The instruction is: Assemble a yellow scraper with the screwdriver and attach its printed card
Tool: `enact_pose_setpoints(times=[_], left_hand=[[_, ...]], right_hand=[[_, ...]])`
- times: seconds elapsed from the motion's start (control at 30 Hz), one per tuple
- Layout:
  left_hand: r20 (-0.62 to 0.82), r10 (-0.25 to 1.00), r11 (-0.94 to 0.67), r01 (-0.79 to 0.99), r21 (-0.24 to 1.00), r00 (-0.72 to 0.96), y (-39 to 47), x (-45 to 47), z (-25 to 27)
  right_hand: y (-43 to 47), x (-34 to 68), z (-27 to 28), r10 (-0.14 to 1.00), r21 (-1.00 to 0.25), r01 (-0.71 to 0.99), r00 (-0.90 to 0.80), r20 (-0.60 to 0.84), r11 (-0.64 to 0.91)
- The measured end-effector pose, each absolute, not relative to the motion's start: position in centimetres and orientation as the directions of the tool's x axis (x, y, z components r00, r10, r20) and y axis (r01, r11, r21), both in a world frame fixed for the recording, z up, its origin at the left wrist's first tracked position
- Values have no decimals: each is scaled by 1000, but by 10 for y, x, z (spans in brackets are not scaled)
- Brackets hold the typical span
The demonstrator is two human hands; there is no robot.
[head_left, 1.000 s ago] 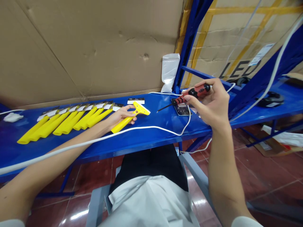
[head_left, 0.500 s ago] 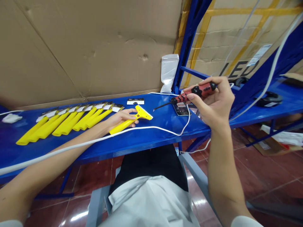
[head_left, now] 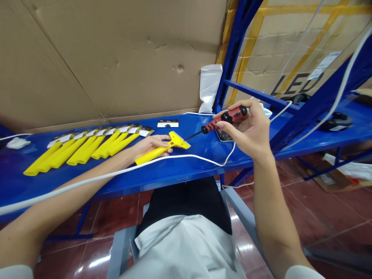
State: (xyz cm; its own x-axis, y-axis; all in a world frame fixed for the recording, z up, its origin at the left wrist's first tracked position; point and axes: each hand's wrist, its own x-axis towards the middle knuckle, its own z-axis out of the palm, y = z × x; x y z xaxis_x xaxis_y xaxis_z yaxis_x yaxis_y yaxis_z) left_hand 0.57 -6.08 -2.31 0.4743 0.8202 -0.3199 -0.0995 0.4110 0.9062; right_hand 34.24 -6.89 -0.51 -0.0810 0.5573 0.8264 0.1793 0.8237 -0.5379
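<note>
My left hand (head_left: 154,146) is closed around the neck of a yellow scraper (head_left: 176,140), whose wide head points right over the blue shelf. In my right hand (head_left: 251,130) is a screwdriver (head_left: 225,119) with a red and black handle, gripped between thumb and fingers. Its dark shaft slants down to the left, and the tip is at the scraper's head; whether it touches cannot be made out. Several more yellow scrapers (head_left: 84,149) lie in a row to the left, their heads in packaging with white labels.
A small black and white card (head_left: 167,123) lies behind the scraper. A phone (head_left: 225,135) is partly hidden under my right hand. A white cable (head_left: 200,156) crosses in front of the shelf (head_left: 162,170). A white packet (head_left: 209,87) leans by the blue post (head_left: 232,50).
My right hand has moved left with the screwdriver, bringing its tip from a short gap to the scraper's head. My left hand still holds the scraper in nearly the same place.
</note>
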Motion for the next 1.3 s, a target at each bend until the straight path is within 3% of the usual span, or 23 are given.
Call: enact_pose_setpoints(times=[1.3], left_hand=[[-279,830,378,-120,918,483,-58,6,-27]], right_hand=[[-73,333,-9,604,-583,165,-144,784,796]])
